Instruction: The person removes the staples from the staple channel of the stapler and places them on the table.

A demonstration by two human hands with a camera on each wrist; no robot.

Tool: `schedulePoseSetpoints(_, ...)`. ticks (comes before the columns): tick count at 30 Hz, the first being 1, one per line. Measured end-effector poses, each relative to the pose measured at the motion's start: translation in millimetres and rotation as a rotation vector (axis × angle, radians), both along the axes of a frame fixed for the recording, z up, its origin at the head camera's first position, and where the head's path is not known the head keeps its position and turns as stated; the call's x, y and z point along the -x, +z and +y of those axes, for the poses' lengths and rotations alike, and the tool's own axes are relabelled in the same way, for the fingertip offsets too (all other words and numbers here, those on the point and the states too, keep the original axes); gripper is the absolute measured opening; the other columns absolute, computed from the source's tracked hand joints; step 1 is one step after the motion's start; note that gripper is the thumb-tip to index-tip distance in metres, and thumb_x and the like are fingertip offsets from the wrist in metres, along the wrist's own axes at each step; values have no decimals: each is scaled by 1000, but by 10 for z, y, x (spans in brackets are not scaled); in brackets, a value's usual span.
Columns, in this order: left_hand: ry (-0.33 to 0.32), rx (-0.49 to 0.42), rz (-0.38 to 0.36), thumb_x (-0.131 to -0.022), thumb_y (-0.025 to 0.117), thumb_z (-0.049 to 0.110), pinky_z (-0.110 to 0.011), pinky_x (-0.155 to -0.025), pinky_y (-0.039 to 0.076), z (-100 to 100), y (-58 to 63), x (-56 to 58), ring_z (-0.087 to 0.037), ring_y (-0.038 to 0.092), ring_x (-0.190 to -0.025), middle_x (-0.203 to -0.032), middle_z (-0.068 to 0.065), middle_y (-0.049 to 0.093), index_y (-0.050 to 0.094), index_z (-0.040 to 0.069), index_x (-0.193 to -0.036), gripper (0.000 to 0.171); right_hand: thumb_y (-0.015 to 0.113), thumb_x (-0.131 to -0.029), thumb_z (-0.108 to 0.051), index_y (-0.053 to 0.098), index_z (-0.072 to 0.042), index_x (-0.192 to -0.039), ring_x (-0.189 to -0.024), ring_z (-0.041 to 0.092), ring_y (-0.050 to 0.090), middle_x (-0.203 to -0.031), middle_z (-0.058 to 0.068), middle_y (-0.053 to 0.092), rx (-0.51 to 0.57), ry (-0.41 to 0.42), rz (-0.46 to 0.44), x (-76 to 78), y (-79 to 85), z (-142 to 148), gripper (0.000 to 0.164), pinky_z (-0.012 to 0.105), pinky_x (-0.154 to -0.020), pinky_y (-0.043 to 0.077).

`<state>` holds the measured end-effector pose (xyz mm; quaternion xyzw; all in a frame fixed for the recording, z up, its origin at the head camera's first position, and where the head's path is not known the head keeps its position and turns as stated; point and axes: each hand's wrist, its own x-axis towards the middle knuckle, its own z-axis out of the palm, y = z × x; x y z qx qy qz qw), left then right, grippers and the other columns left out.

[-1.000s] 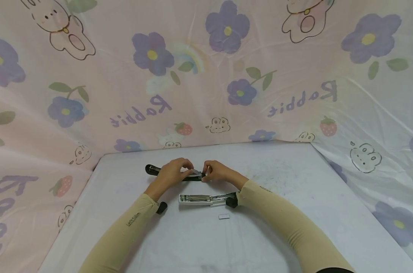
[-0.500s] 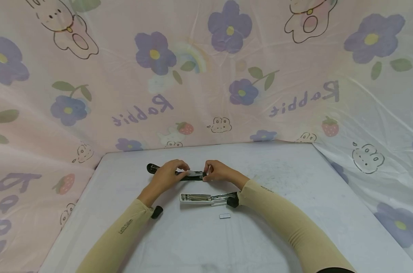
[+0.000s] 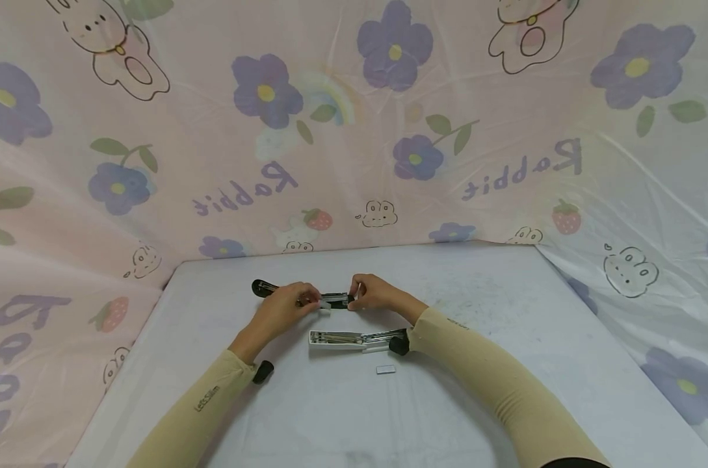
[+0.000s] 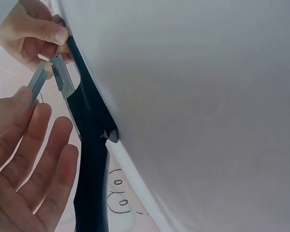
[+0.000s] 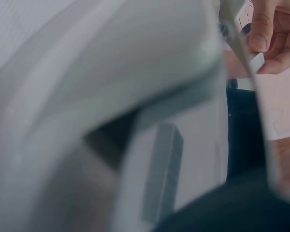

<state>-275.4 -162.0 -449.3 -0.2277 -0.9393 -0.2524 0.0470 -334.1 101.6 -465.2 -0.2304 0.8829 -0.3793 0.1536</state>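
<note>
My left hand [image 3: 285, 304] pinches a grey strip of staples [image 4: 37, 83] between thumb and index finger, its other fingers spread. Just beside the strip is the bare metal magazine [image 4: 63, 77] of a black stapler [image 3: 264, 288], which lies spread out lengthwise on the table. At that stapler's right end, the thumb and fingers of my right hand [image 3: 374, 292] grip the tip. Nearer to me a white stapler [image 3: 333, 341] lies unfolded, its right end partly behind the black wrist camera. In the right wrist view, blurred pale shapes fill the foreground.
A second strip of staples [image 3: 385, 370] lies on the white table [image 3: 330, 416] in front of the white stapler. Black wrist cameras [image 3: 263, 372] hang under both forearms. A patterned cloth [image 3: 342, 143] rises behind the table.
My left hand has drawn the staple strip off from above the magazine, toward me and slightly left. The right hand keeps its grip on the black stapler's end.
</note>
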Motion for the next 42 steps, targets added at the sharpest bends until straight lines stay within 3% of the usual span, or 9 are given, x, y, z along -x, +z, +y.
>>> schedulePoseSetpoints(20,-29,81,-71,-98,82,20,-37,-81,57,-11,-31,-22,-7,67,-85,-94,8,74,77,17,-103,7,86,-91,-10,65,-6,-105,-71,14,52,-82,4,59,3,4,-1,13,-21,0,26,26,-65,43)
schedulePoseSetpoints(42,18,174,-133,-95,84,18,-40,-82,57,-14,-15,-109,-9,67,-86,-93,8,74,78,17,-103,10,86,-91,-10,65,-5,-106,-71,14,52,-82,5,60,1,-1,-6,-17,17,2,26,26,-66,42)
